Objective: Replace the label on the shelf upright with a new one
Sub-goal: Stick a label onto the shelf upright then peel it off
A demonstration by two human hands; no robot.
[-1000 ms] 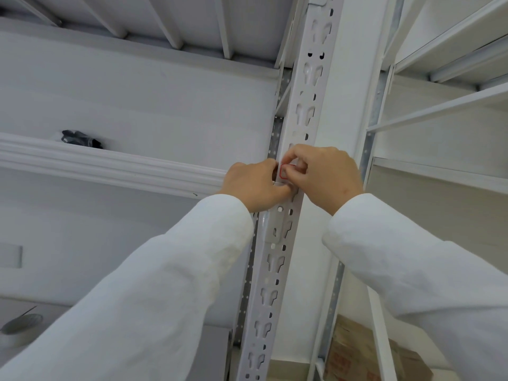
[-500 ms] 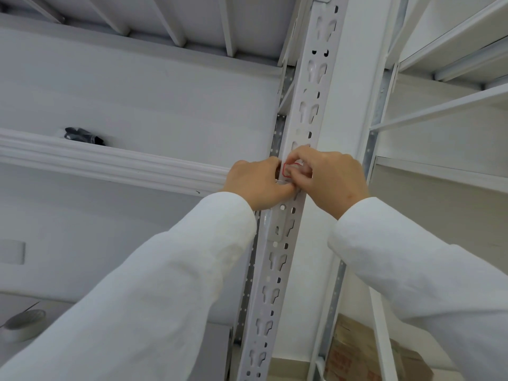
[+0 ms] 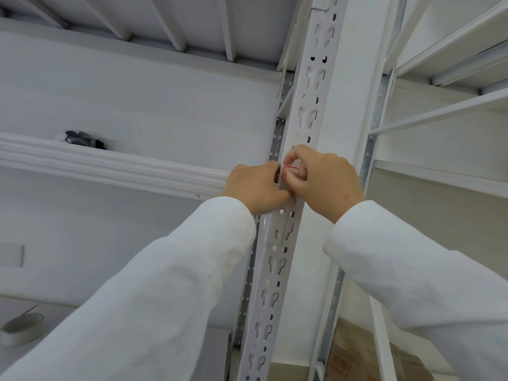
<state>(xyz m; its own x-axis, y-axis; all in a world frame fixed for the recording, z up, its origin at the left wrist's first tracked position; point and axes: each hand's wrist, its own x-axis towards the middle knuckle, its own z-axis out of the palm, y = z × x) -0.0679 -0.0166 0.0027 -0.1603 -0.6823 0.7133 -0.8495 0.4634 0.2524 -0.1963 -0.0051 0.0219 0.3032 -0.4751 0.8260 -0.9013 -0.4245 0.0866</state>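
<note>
Red edging was all that showed of the label (image 3: 289,169), a small white sticker with a rounded red border, pinned against the face of the perforated shelf upright (image 3: 307,111) between your two hands. Your right hand (image 3: 324,180) had thumb and forefinger closed in a pinch at the label's right edge, the other fingers curled. Your left hand (image 3: 257,186) was clenched against the upright's left side, fingertips pressed at the label's left edge; whether they actually held any of it, I could not tell.

By my reading you were seating or peeling a corner, and I could not say which. Either way you needed slow work there: one hand anchoring the sticker flat, the other moving along the edge, not pulling outward. You risked a crease, or a tear over the keyhole slots under the label.
</note>
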